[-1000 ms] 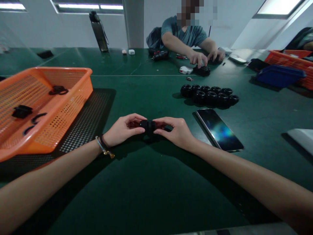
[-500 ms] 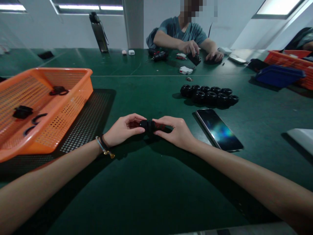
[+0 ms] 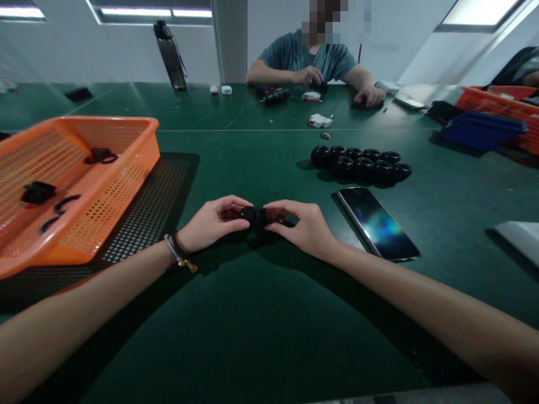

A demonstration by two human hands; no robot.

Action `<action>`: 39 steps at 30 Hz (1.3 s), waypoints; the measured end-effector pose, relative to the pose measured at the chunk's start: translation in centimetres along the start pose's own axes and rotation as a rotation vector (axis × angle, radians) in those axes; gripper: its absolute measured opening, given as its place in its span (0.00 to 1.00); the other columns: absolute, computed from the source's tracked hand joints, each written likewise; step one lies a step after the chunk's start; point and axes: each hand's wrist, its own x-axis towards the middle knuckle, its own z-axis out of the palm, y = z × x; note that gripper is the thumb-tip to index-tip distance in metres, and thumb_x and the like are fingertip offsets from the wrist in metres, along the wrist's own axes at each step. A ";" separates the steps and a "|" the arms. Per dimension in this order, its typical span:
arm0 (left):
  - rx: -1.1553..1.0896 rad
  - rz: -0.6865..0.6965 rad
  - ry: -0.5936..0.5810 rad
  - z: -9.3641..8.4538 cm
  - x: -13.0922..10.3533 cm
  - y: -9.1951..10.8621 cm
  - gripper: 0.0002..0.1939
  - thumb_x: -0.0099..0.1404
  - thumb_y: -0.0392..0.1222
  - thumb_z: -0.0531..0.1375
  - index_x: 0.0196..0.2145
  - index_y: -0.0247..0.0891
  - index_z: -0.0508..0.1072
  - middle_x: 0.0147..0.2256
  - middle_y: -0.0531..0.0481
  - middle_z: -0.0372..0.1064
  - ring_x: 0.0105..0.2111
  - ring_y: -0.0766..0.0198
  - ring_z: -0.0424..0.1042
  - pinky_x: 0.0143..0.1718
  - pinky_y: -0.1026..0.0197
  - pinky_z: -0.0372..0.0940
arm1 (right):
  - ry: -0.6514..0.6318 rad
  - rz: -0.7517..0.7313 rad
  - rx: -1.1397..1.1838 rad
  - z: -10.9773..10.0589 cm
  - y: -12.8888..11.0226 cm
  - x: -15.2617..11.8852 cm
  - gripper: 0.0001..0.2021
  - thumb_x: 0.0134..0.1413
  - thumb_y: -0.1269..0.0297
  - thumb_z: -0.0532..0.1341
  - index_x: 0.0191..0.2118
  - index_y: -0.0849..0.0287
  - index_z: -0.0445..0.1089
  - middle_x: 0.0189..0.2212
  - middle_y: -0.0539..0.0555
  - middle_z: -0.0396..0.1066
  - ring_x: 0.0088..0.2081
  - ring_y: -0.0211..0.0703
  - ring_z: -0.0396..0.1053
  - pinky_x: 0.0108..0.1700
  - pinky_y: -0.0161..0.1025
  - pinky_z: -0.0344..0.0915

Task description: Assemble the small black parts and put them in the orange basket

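Between my two hands, low over the green table (image 3: 252,314), is a small black cylindrical part (image 3: 255,216). My left hand (image 3: 214,223) pinches its left end between thumb and fingers. On its right end, the thumb and fingers of my right hand (image 3: 301,226) are closed. The part lies roughly level, and its ends are partly hidden by fingertips. Several black rings or caps (image 3: 362,167) stand grouped beyond my right hand. A phone (image 3: 379,224) lies face up to the right of that hand.
An orange basket (image 3: 126,191) holding a few black parts stands at the left. Across the table a person (image 3: 311,62) sits near a power drill (image 3: 275,96). A bottle (image 3: 170,56) is at the back; a blue bin (image 3: 482,130) is at the right.
My hands and the black part have barely moved. The person opposite has leaned lower, and their hand with a dark object has shifted leftward and back.
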 end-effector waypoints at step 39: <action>0.029 -0.010 0.004 0.0 -0.1 0.4 0.18 0.50 0.43 0.64 0.39 0.34 0.70 0.35 0.49 0.72 0.36 0.64 0.71 0.42 0.59 0.66 | -0.008 -0.006 -0.005 -0.1 0.1 0.1 0.12 0.45 0.72 0.66 0.39 0.60 0.73 0.32 0.50 0.77 0.31 0.37 0.73 0.36 0.35 0.71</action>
